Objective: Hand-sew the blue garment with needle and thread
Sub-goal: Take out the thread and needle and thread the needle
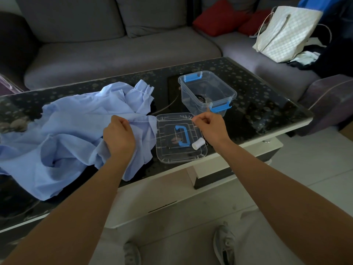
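Two grey shoes (pixel 224 243) rest on the pale floor beneath a seated person's outstretched forearms. Both hands work above a dark, speckled glass table (pixel 257 96). The left hand (pixel 119 134), fingers curled, pinches one end of a white thread (pixel 162 121). The right hand (pixel 209 127), likewise curled, pinches the other end, and the strand is drawn taut between them. The left hand sits over the crumpled blue garment (pixel 66 131), which sprawls across the table's left half and spills over its near edge. Under the thread lies a clear lid (pixel 166 155) with a blue handle. A white spool (pixel 198 144) rests at the lid's right side, and a second strand crosses the lid towards it. Just behind stands an open clear box (pixel 210 87) with blue clasps and a dark ring-shaped item inside. Beyond the table runs a grey sofa (pixel 114 48), with red cushions (pixel 219 18) and a white bag (pixel 286 35) at its right end.
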